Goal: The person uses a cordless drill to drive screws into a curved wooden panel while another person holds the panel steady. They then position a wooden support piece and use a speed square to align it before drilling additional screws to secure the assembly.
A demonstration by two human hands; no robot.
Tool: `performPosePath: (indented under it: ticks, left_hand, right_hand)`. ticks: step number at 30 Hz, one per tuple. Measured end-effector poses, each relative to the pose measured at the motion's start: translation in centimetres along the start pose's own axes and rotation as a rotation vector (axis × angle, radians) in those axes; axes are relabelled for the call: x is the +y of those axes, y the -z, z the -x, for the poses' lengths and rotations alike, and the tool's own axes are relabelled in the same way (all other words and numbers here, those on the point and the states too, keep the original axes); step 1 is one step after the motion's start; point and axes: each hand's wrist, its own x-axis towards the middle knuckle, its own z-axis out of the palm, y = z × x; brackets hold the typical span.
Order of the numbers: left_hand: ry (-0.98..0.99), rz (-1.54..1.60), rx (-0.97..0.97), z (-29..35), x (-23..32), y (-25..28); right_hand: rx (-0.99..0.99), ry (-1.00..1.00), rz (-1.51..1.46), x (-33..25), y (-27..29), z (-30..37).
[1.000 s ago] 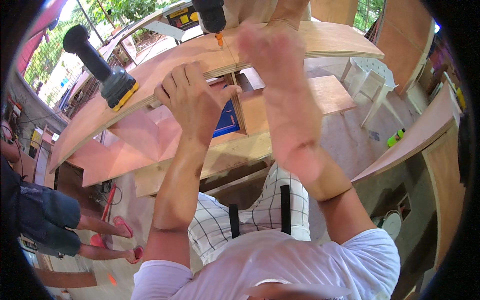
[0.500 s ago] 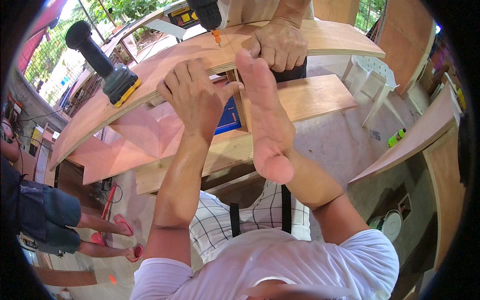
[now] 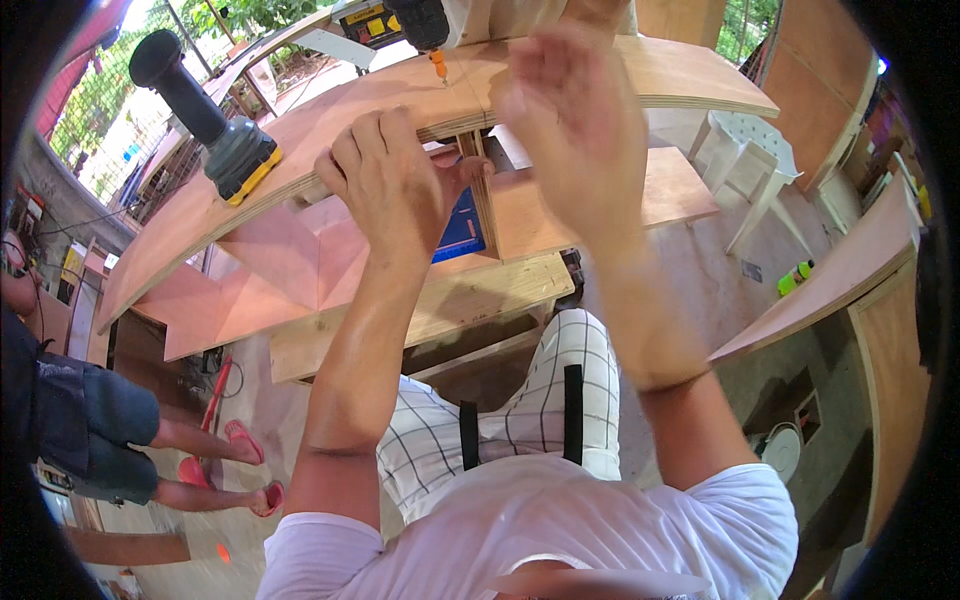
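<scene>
While L hand [image 3: 385, 185] holds plywood [image 3: 690, 78], R hand [image 3: 580, 135] is blurred (can't tell its grip).

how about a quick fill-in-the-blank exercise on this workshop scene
1. The person's ____ hand has its fingers over the edge of the plywood board.
2. The dark drill has a bright ____ piece near its tip.
3. The power tool standing on the board has a bright ____ strip along its base.
4. The plastic seat is on the picture's ____ side.

Missing words: left; orange; yellow; right.
</scene>
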Motion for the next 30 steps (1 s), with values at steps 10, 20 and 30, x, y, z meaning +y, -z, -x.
performPosePath:
  ticks: [10,20,30]
  left_hand:
    - [0.003,-0.032,-0.018,-0.2,0.2,0.6]
    - [-0.015,-0.031,0.013,0.0,0.0,0.1]
    - [-0.007,-0.038,0.002,-0.1,0.2,0.2]
  right_hand:
    - [-0.618,-0.458,-0.208,6.1,-3.8,-15.2]
    - [-0.457,-0.295,0.019,3.7,-3.7,-13.5]
    - [-0.412,-0.334,-0.186,4.5,-3.7,-13.5]
